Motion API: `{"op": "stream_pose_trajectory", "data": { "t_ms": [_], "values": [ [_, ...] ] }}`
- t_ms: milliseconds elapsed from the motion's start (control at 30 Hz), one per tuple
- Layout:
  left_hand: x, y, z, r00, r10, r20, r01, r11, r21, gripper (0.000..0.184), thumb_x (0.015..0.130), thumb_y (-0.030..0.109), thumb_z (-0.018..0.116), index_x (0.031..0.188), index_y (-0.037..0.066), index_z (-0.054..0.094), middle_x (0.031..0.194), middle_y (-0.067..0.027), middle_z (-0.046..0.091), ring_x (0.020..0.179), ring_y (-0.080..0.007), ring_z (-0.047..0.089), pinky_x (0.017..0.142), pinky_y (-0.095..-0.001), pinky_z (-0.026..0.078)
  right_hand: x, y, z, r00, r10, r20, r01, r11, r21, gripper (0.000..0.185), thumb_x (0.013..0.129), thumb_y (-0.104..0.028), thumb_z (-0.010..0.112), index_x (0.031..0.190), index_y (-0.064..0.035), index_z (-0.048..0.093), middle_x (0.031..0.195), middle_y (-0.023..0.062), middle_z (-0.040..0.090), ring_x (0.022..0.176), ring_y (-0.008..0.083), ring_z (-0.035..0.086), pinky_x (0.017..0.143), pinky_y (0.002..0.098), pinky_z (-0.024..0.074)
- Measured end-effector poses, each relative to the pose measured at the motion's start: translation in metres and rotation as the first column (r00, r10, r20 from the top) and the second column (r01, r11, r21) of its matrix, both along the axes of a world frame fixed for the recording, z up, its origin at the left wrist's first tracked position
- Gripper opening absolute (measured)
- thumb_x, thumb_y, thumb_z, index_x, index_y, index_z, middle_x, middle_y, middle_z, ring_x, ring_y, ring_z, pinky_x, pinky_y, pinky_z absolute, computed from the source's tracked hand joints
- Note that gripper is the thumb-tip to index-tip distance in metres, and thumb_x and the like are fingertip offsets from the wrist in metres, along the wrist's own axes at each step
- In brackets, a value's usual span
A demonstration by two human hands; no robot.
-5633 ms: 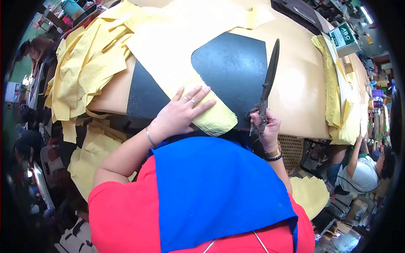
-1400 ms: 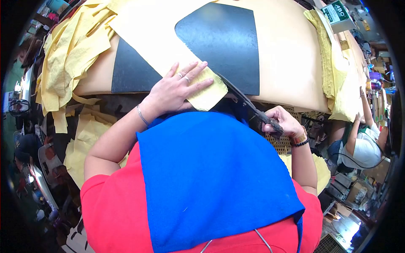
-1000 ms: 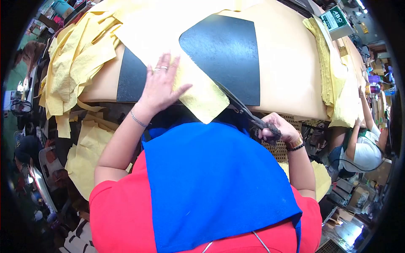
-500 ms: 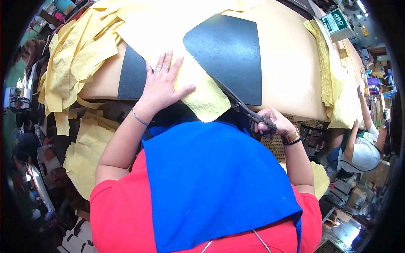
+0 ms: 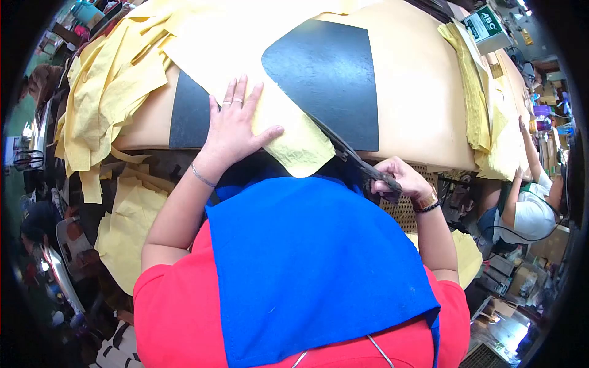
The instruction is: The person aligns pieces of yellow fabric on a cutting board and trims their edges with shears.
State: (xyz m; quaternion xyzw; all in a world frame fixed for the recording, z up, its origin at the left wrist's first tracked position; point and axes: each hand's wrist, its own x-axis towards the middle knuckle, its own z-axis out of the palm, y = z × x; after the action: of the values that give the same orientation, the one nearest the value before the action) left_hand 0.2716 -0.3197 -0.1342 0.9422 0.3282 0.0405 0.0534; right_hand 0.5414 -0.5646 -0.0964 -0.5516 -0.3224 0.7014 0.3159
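My left hand (image 5: 236, 126) lies flat with fingers spread, pressing on a yellow sheet (image 5: 291, 138) that looks like leather or crinkled cloth. Under this sheet is a black board (image 5: 325, 80) on the tan table surface. My right hand (image 5: 399, 178) is wrapped round the handles of dark scissors (image 5: 350, 150). Their blades point up and left, along the right edge of the yellow sheet near its lower end. The sheet's tip hangs over the table's front edge, close to my blue apron (image 5: 319, 257).
Yellow strips and scraps (image 5: 110, 92) are heaped at the table's left, some hanging off it. A folded yellow stack (image 5: 472, 92) lies at the right, beside a green and white box (image 5: 486, 27). Another person (image 5: 531, 214) in a white top is at the far right.
The whole view has shifted slightly. My left hand stays flat on the sheet, and the scissors remain at its edge, their handles looking a little closer together.
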Motion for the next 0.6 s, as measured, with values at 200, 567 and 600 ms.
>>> {"op": "stream_pose_trajectory", "data": {
  "t_ms": [200,567,600],
  "values": [
    [0.001,-0.007,0.000,1.000,-0.009,-0.001,0.009,1.000,-0.001,0.093,0.080,0.073,0.050,0.149,0.014,0.029,0.155,-0.0200,0.019,0.144,-0.0369,0.015,0.110,-0.0650,0.011,-0.003,0.008,-0.012,1.000,-0.020,0.008,0.019,0.999,0.034,0.026,0.078,-0.025,0.079,0.078,-0.0029,0.066,0.070,-0.0044,0.059,0.064,0.0033,0.051,0.058,0.0202,0.0420],
    [0.001,-0.007,-0.002,1.000,-0.002,-0.011,0.003,1.000,0.004,0.093,0.080,0.073,0.050,0.149,0.015,0.029,0.155,-0.0185,0.018,0.144,-0.0358,0.014,0.109,-0.0651,0.012,0.012,-0.004,-0.009,0.999,-0.026,-0.023,0.026,1.000,0.006,0.029,0.078,-0.030,0.079,0.078,-0.0040,0.067,0.069,-0.0024,0.062,0.060,0.0044,0.053,0.054,0.0205,0.0422],
    [0.001,-0.007,-0.003,1.000,-0.005,-0.009,0.005,1.000,0.010,0.093,0.080,0.073,0.050,0.149,0.014,0.028,0.155,-0.0184,0.018,0.144,-0.0359,0.014,0.109,-0.0652,0.012,0.011,-0.003,-0.010,1.000,-0.012,-0.023,0.013,0.999,0.037,0.030,0.077,-0.031,0.079,0.078,-0.0039,0.067,0.069,-0.0020,0.063,0.060,0.0046,0.053,0.055,0.0205,0.0424]
  ]
}}
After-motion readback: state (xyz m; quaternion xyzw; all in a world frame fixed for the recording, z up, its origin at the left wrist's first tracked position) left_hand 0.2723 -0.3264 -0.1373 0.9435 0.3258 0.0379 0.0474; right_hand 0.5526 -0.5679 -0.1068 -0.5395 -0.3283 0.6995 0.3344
